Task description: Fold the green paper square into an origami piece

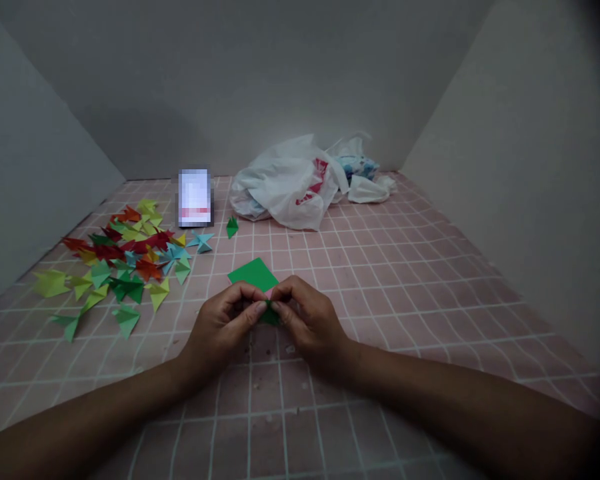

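A small piece of folded green paper (270, 315) is pinched between my two hands, low over the tiled-pattern cloth. My left hand (227, 319) grips its left side with thumb and forefinger. On the other side, my right hand (310, 323) pinches it the same way, the thumbs almost meeting. Fingers cover much of the folded piece, so its full shape is hidden. Just beyond the fingertips lies a flat green paper square (255, 272), with a bit of pink showing near the right fingers.
Many folded paper figures (125, 257) in several colours spread across the left. One small green figure (232, 227) lies apart, near a lit phone (195, 198) with a blurred screen. White plastic bags (290, 183) sit against the back wall. Walls enclose the left and right sides.
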`<state>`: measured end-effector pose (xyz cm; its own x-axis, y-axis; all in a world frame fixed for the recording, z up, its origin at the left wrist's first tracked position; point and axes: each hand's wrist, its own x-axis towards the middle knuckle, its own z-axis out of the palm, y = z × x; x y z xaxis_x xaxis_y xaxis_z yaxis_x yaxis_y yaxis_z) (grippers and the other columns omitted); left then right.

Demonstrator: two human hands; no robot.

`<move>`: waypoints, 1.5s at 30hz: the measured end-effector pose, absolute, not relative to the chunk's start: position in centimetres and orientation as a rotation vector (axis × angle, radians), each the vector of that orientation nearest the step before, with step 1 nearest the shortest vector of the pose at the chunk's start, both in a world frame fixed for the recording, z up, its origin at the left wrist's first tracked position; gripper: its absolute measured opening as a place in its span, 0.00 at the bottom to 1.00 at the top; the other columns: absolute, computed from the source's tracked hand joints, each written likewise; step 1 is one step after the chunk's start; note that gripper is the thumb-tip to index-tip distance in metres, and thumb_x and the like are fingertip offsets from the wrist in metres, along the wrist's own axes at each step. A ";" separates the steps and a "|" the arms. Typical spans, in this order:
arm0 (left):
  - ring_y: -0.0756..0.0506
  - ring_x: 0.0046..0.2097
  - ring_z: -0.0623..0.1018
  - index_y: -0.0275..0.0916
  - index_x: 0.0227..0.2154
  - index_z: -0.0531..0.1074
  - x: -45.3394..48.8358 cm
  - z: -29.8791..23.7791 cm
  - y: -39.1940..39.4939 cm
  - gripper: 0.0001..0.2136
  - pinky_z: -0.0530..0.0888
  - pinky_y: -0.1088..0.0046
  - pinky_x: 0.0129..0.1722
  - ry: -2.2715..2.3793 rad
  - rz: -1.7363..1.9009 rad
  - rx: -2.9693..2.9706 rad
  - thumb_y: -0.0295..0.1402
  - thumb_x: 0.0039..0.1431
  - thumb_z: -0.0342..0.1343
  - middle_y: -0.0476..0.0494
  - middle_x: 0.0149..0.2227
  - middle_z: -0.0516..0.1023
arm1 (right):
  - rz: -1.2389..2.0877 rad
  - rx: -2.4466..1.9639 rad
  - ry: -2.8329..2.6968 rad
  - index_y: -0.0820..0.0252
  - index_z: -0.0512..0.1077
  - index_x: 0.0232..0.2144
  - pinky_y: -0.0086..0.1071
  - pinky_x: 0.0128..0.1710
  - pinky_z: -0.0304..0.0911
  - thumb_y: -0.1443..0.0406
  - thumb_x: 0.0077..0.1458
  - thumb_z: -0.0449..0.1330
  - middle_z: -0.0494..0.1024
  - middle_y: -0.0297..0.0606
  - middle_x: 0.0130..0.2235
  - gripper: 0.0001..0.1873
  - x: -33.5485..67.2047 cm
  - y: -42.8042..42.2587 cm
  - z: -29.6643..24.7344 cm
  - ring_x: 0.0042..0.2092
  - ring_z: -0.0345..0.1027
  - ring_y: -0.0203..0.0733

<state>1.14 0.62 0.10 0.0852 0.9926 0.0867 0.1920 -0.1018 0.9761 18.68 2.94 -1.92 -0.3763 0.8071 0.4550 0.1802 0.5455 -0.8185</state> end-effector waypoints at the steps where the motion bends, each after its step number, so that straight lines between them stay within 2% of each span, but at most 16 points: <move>1: 0.50 0.30 0.74 0.38 0.32 0.74 1.1 0.1 0.6 0.04 0.72 0.76 0.30 1.252 1.118 1.462 0.33 0.57 0.60 0.49 0.28 0.76 | 0.853 -0.812 -1.863 0.57 0.66 0.35 0.34 0.37 0.63 0.71 0.63 0.54 0.74 0.37 0.35 0.05 18.7 2.9 -1.9 0.36 0.68 0.40; 5: 0.50 0.30 0.74 0.38 0.32 0.74 1.2 0.0 0.6 0.04 0.72 0.76 0.30 1.246 1.126 1.445 0.33 0.56 0.60 0.48 0.28 0.76 | 0.835 -0.814 -1.862 0.57 0.66 0.35 0.35 0.38 0.63 0.71 0.63 0.54 0.73 0.37 0.35 0.05 18.7 2.8 -1.7 0.37 0.68 0.40; 12: 0.52 0.24 0.67 0.38 0.32 0.73 1.3 0.0 0.4 0.05 0.65 0.77 0.22 1.239 1.098 1.372 0.35 0.56 0.60 0.52 0.24 0.70 | 0.790 -0.797 -1.870 0.57 0.66 0.36 0.34 0.37 0.63 0.71 0.64 0.54 0.72 0.35 0.34 0.05 18.7 2.8 -1.9 0.35 0.67 0.39; 26: 0.51 0.26 0.70 0.39 0.32 0.73 1.1 -0.1 0.5 0.04 0.68 0.77 0.24 1.248 1.135 1.409 0.34 0.57 0.59 0.51 0.25 0.71 | 0.784 -0.773 -1.896 0.57 0.68 0.39 0.36 0.40 0.65 0.71 0.63 0.56 0.73 0.38 0.37 0.05 18.8 2.8 -1.9 0.40 0.69 0.41; 36: 0.50 0.30 0.74 0.38 0.31 0.75 1.1 0.1 0.5 0.03 0.71 0.76 0.29 1.296 1.147 1.588 0.31 0.57 0.59 0.48 0.28 0.76 | 0.959 -0.769 -1.799 0.57 0.67 0.35 0.33 0.38 0.64 0.71 0.61 0.57 0.72 0.35 0.35 0.04 18.7 3.0 -1.7 0.37 0.67 0.38; 41: 0.50 0.28 0.73 0.38 0.31 0.75 1.1 0.2 0.5 0.03 0.70 0.76 0.27 1.298 1.125 1.609 0.32 0.58 0.58 0.49 0.27 0.75 | 0.982 -0.779 -1.791 0.57 0.66 0.34 0.33 0.37 0.64 0.71 0.61 0.56 0.71 0.35 0.34 0.04 18.7 3.0 -1.7 0.37 0.67 0.39; 45: 0.50 0.30 0.75 0.38 0.31 0.75 1.0 0.1 0.5 0.03 0.71 0.75 0.30 1.299 1.155 1.638 0.31 0.58 0.59 0.48 0.29 0.76 | 0.979 -0.768 -1.796 0.57 0.66 0.34 0.33 0.36 0.64 0.70 0.61 0.55 0.71 0.35 0.34 0.04 18.7 2.9 -1.7 0.36 0.66 0.39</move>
